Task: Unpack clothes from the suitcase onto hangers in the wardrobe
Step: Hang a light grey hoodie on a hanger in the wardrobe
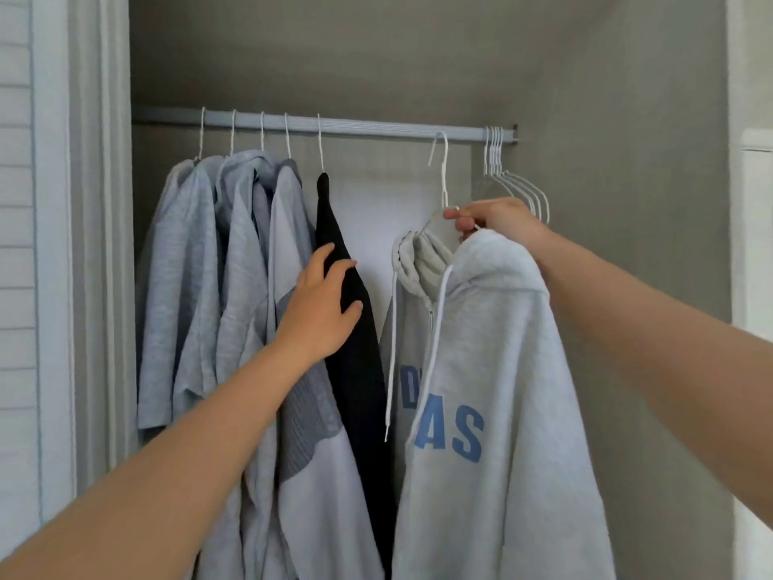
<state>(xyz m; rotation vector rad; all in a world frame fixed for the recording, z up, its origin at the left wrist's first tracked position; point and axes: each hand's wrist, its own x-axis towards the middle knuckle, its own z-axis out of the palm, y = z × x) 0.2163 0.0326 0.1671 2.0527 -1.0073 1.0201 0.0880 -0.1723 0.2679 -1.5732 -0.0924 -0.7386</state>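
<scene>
Arms outstretched; left hand (322,303) relaxed, right hand (493,219) with fingers pinching.

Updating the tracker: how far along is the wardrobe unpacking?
Done: five garments hang on the rail. In hand: right hand grips the hanger carrying a grey hoodie, hook at the rail; left hand presses the black top aside. Left: seating it; spare hangers wait; suitcase out of view.

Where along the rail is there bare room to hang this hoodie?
The widest bare stretch of the grey metal rail lies between the hook of the black hanging garment and the white wire hanger pinched in the right hand. A shorter gap follows before the bunch of empty white hangers. Left of the black garment, four grey tops crowd together.
</scene>
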